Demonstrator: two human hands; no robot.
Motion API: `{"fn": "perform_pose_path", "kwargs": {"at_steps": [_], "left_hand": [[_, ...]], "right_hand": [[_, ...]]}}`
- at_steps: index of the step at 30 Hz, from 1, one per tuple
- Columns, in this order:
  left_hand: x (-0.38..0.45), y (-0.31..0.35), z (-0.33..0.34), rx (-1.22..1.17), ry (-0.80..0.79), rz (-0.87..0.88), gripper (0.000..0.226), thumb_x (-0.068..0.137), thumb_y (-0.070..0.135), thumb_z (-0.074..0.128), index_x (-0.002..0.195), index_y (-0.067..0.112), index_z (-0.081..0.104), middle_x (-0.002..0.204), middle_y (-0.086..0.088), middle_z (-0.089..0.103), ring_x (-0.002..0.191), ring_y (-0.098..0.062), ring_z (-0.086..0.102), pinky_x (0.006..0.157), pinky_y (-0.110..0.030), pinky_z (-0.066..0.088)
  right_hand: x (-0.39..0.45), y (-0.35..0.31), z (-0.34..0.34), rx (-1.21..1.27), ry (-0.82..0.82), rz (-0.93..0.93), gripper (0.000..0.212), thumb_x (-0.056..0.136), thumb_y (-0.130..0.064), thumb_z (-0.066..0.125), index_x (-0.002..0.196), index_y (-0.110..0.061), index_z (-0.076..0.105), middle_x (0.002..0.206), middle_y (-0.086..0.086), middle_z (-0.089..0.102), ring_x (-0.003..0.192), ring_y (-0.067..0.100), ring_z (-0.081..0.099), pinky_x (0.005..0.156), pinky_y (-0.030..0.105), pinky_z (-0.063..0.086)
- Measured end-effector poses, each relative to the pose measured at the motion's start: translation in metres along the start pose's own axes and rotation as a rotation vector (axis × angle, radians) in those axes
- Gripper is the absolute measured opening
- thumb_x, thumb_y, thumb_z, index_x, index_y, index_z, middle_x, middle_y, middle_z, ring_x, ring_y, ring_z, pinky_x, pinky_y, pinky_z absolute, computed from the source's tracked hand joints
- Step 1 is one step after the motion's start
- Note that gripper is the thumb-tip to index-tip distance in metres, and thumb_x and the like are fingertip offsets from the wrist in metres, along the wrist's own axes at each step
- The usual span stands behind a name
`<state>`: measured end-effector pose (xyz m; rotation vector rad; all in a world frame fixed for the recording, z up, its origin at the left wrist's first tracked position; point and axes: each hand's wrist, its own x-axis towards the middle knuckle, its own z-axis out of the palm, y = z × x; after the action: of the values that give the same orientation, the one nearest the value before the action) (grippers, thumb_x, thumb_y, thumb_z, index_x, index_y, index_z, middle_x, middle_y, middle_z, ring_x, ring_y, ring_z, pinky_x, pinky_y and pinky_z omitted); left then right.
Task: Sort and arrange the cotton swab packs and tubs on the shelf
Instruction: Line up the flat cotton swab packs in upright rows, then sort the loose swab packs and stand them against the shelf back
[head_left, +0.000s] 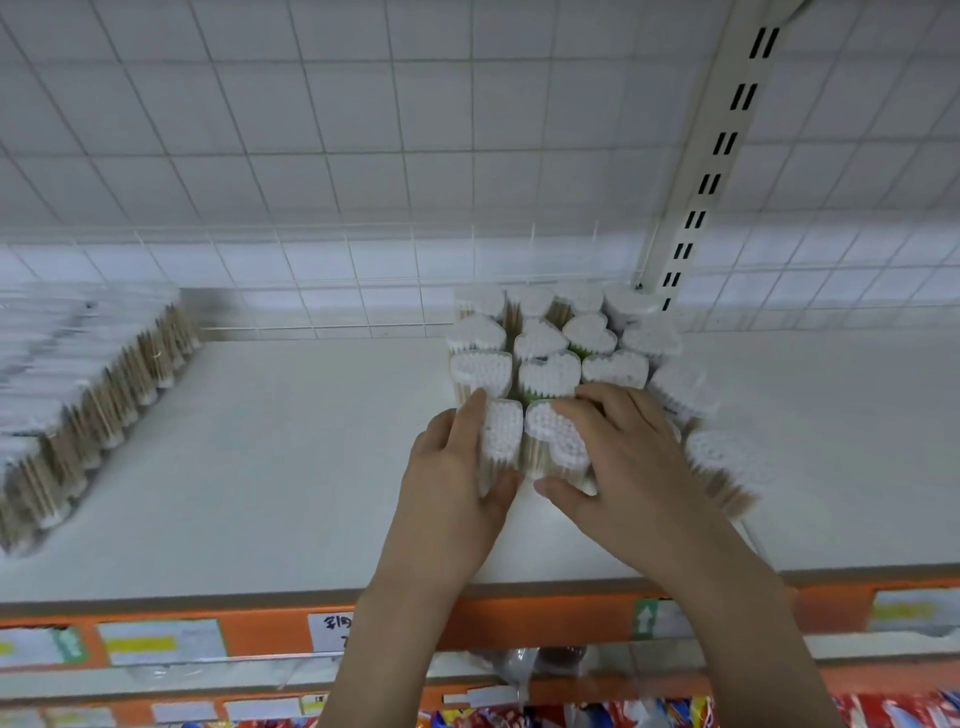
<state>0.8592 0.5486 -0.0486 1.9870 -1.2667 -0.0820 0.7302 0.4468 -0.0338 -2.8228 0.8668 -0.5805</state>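
- Heart-shaped tubs (550, 374) of cotton swabs: clear containers, white tips up, wooden sticks showing through the walls; clustered in rough rows on the white shelf (291, 467), at its back right, just left of the slotted upright (722, 150).
- Front-left tub (501, 436): nearest row of the cluster, at its left end; upright, touching the neighbour on its right.
- Front-centre tub (556, 441): just right of the front-left tub, heart top facing the camera.
- Leaning tub (724, 467): right edge of the cluster, tilted outward to the right, sticks visible along its side.
- Left hand (457, 478): fingers and thumb curled round the front-left tub, index finger lying up its left side, thumb under its near end.
- Right hand (613, 457): fingers laid over the front-centre tub, thumb hooked against its near face; it holds that tub.
- Stacked swab packs (78, 395): blurred, far left of the cluster, well apart from it, on the same shelf.
- Wire grid panel (363, 156): white, behind the cluster.
- Orange shelf edge (260, 631): below the cluster at the shelf front, carrying price labels (161, 642); print unreadable.
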Motion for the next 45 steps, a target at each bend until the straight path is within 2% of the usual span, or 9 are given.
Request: {"fn": "perform_pose_path", "kwargs": {"at_steps": [5,13,16,20,24,30,33,39,45], "left_hand": [[-0.007,0.006,-0.01,0.002,0.002,0.003,0.083,0.078,0.027,0.074,0.145,0.014,0.027,0.135,-0.005,0.047,0.122,-0.019,0.044,0.094,-0.009,0.023],[-0.038,-0.016,-0.061,0.178,0.169,-0.092,0.062,0.083,0.03,0.066,0.138,0.014,0.041,0.131,-0.002,0.051,0.121,-0.017,0.047,0.095,-0.007,0.024],[-0.053,-0.029,-0.086,0.221,0.243,-0.155,0.052,0.084,0.028,0.066,0.132,0.015,0.049,0.124,-0.002,0.055,0.114,-0.019,0.052,0.09,-0.014,0.032],[-0.072,-0.056,-0.124,0.253,0.311,-0.219,0.042,0.084,0.026,0.067,0.123,0.014,0.057,0.117,-0.004,0.058,0.11,-0.023,0.055,0.087,-0.022,0.039],[-0.091,-0.094,-0.173,0.277,0.361,-0.243,0.038,0.084,0.027,0.066,0.12,0.014,0.059,0.115,-0.002,0.06,0.106,-0.021,0.055,0.082,-0.013,0.032],[-0.126,-0.158,-0.259,0.276,0.391,-0.196,0.038,0.08,0.034,0.057,0.112,0.015,0.063,0.103,-0.003,0.064,0.095,-0.026,0.059,0.08,-0.031,0.046],[-0.145,-0.191,-0.302,0.301,0.375,-0.186,0.036,0.079,0.033,0.057,0.109,0.013,0.064,0.099,-0.004,0.065,0.093,-0.03,0.06,0.077,-0.038,0.049],[-0.175,-0.251,-0.371,0.315,0.421,-0.256,0.032,0.084,0.027,0.064,0.112,0.012,0.064,0.099,-0.003,0.065,0.096,-0.027,0.058,0.076,-0.027,0.039],[-0.183,-0.297,-0.415,0.346,0.468,-0.335,0.029,0.085,0.026,0.066,0.11,0.012,0.065,0.102,-0.003,0.065,0.099,-0.027,0.057,0.078,-0.032,0.044]], "right_hand": [[0.003,-0.009,-0.009,0.02,0.075,-0.017,0.049,0.073,-0.037,0.059,0.114,-0.01,0.06,0.115,0.008,0.057,0.111,0.022,0.042,0.091,0.036,0.04],[0.016,-0.052,-0.001,0.186,0.099,-0.139,0.041,0.081,-0.029,0.061,0.117,-0.009,0.06,0.116,0.005,0.058,0.108,0.027,0.053,0.092,0.038,0.043],[0.023,-0.083,0.008,0.238,0.041,-0.172,0.039,0.084,-0.025,0.064,0.119,-0.01,0.059,0.119,0.005,0.057,0.111,0.027,0.051,0.095,0.039,0.042],[0.035,-0.133,0.02,0.263,-0.016,-0.231,0.04,0.087,-0.026,0.061,0.124,-0.013,0.056,0.124,0.002,0.054,0.117,0.023,0.045,0.099,0.028,0.032],[0.041,-0.193,0.034,0.269,-0.039,-0.257,0.041,0.089,-0.028,0.059,0.127,-0.015,0.053,0.125,-0.001,0.052,0.118,0.02,0.042,0.1,0.026,0.03],[0.04,-0.301,0.062,0.295,0.058,-0.233,0.036,0.086,-0.026,0.063,0.119,-0.013,0.059,0.116,0.001,0.058,0.11,0.021,0.048,0.096,0.031,0.035],[0.041,-0.358,0.072,0.322,0.11,-0.24,0.038,0.082,-0.03,0.057,0.116,-0.013,0.061,0.113,0.0,0.06,0.108,0.02,0.049,0.094,0.029,0.036],[0.056,-0.45,0.093,0.344,0.07,-0.304,0.038,0.08,-0.029,0.055,0.115,-0.016,0.06,0.112,-0.003,0.058,0.107,0.015,0.047,0.095,0.028,0.037],[0.087,-0.516,0.114,0.365,0.015,-0.374,0.039,0.082,-0.031,0.057,0.118,-0.016,0.059,0.115,-0.002,0.058,0.11,0.017,0.047,0.095,0.029,0.035]]}}
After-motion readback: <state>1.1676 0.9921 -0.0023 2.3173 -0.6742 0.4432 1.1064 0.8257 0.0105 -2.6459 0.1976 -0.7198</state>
